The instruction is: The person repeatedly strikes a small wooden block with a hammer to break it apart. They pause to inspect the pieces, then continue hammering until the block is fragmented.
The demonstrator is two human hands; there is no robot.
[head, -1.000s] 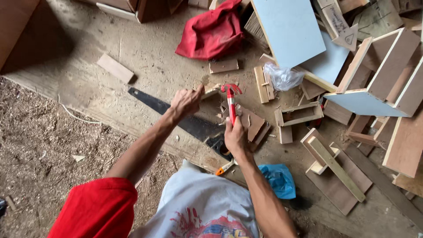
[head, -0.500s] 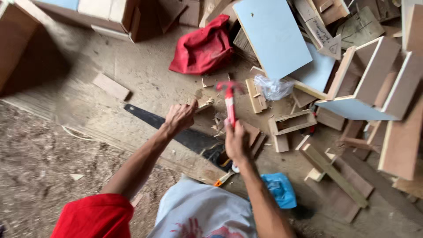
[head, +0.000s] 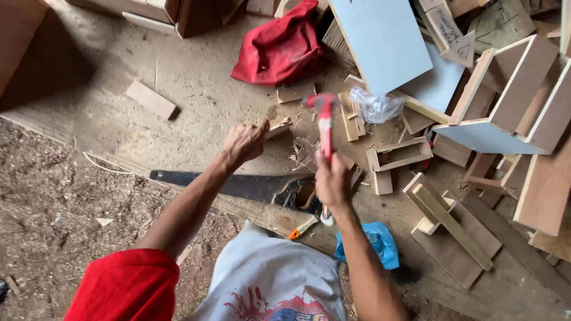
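The right hand (head: 333, 181) is closed tight around the handle of a red hammer (head: 325, 122), its head raised and blurred. The left hand (head: 242, 142) pinches a small wood piece (head: 278, 125) between curled fingers on the dusty floor. A handsaw (head: 238, 185) lies beneath both arms, with wooden frames (head: 398, 154) and a red cloth (head: 276, 47) nearby.

A clear plastic bag (head: 376, 106) lies crumpled on the sawdusty floor, just below the edge of a pale blue board (head: 383, 41) and touching a small wooden frame (head: 351, 116). Its contents cannot be told.

A blue plastic bag (head: 372, 244) lies lower down, beside the person's right forearm, near a flat brown board (head: 455, 252). Something small shows inside it, too unclear to tell.

At the top right, a wooden offcut (head: 446, 27) bears dark handwritten marks on its pale face, like a rough label; it rests tilted among other scraps.

No screens or signs show.
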